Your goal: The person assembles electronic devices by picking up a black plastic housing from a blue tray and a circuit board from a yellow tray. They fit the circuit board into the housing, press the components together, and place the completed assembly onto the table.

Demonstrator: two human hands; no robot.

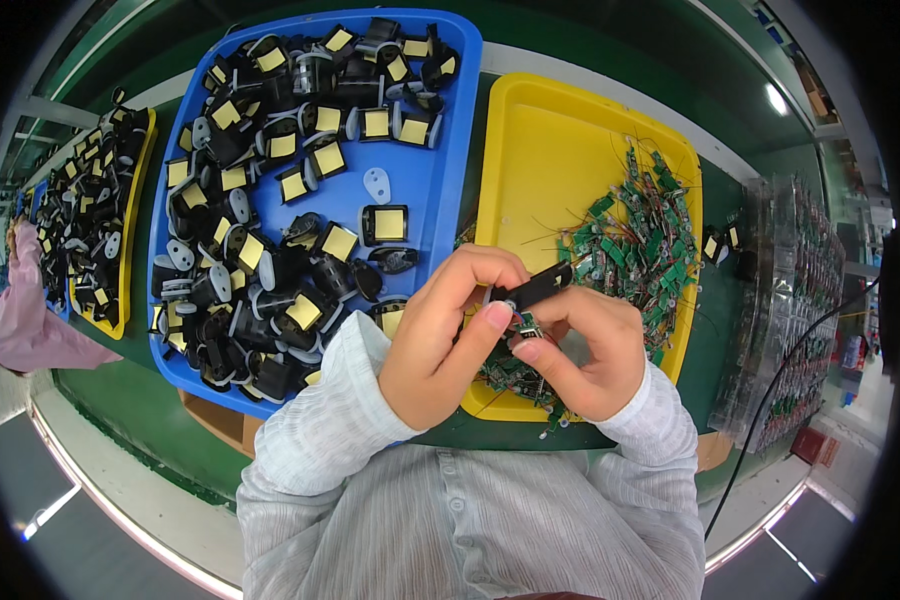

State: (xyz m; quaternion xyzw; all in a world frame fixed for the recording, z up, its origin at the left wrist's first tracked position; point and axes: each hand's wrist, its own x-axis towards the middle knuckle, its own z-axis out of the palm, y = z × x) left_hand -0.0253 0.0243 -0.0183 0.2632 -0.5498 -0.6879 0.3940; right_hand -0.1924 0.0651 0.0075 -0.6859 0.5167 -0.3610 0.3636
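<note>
Above the near side of a yellow tray (530, 150) on a green workbench (120, 405), a person in a pale, finely striped shirt (460, 520) works with two bare hands on a slim black part (537, 287). The left hand (435, 340) clamps one end of the part between thumb and curled forefinger, while its other end slants up over the fingers of the right hand (598, 350). Just below the part, a small green board (528, 325) sits by the right thumb; whether the right fingers are closed firmly on it cannot be told, since the hand hides much of the contact.

Wired green circuit boards (635, 265) lie heaped along the right side of the yellow tray, more of them showing beneath the hands. To the left, a large blue tray (473, 110) holds a jumble of black housings (385, 224), many bearing pale yellow squares, with a loose grey oval plate (376, 185) flat on its floor. Clear plastic trays (785, 290) stand stacked at right, a black cable (763, 402) curving in front. At far left, a co-worker's pink sleeve (45, 310) reaches near another yellow tray (142, 200) piled with similar black pieces.
</note>
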